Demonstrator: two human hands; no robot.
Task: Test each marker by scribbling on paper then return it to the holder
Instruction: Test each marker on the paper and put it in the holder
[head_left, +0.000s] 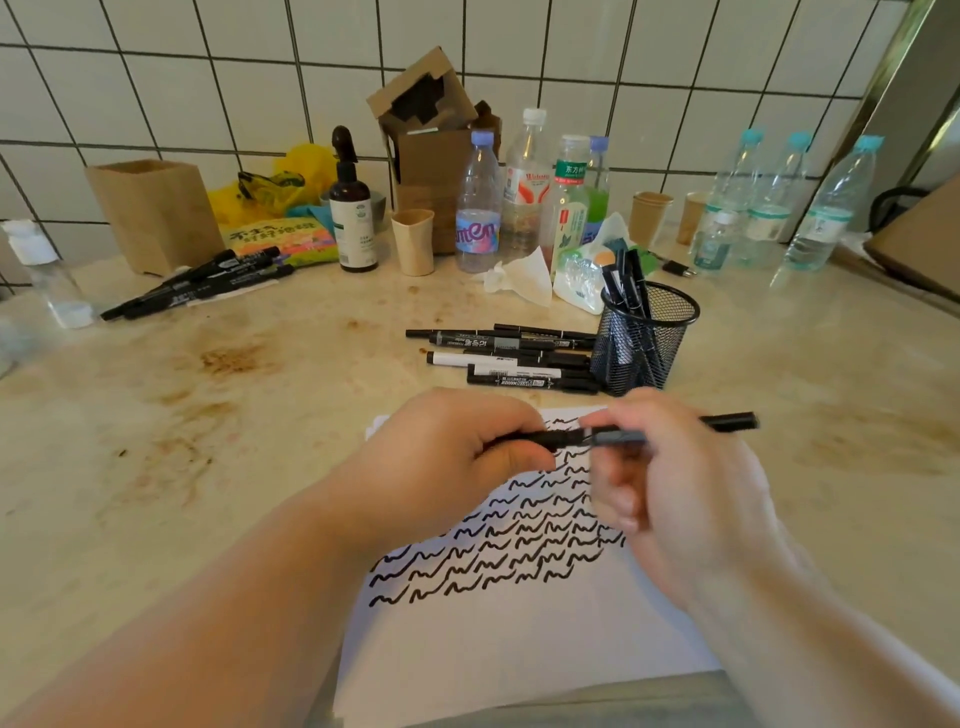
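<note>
A white sheet of paper (498, 634) lies in front of me, covered with several rows of black scribbles. Above it my left hand (457, 457) grips a black marker cap (545, 439), and my right hand (675, 499) pinches the marker body (727, 422), whose far end sticks out to the right. Cap and marker meet between the two hands. Behind the paper lie several loose black markers (514, 358). To their right stands the black mesh holder (644, 343) with a few markers upright in it.
Another bunch of black markers (197, 286) lies at the far left near a wooden box (156, 213). Along the tiled wall stand several plastic bottles (478, 208), paper cups (413, 241), a brown spray bottle (353, 213), a cardboard box (431, 145) and crumpled tissue (524, 275).
</note>
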